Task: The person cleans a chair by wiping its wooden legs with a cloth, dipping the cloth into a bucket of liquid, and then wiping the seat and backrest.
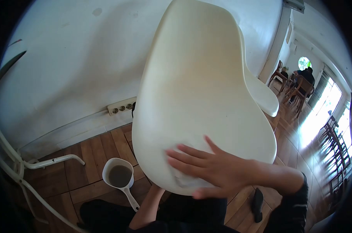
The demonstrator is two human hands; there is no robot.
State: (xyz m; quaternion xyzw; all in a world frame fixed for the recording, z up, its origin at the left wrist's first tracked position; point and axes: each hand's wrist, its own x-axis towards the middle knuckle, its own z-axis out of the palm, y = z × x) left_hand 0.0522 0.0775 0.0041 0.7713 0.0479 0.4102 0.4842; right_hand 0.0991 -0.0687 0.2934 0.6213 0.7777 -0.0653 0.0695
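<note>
A cream-white moulded chair point(199, 85) fills the middle of the view, its seat toward me. My right hand point(214, 167) lies over the lower part of the seat, fingers spread and a little blurred, pressing on a pale cloth point(185, 179) that partly shows under the palm. The wrist and forearm of my left hand point(154, 196) reach up to the seat's lower edge; its fingers are hidden behind the chair. On the floor left of the chair stands a white dipper point(130, 198) holding murky grey-brown liquid.
White metal legs point(55, 161) stand at the left. A power strip point(121, 107) is on the wall. Another white seat point(261, 93) is behind the chair. A dark shoe point(257, 205) is on the wooden floor. Farther right, a person point(306, 77) sits among wooden chairs.
</note>
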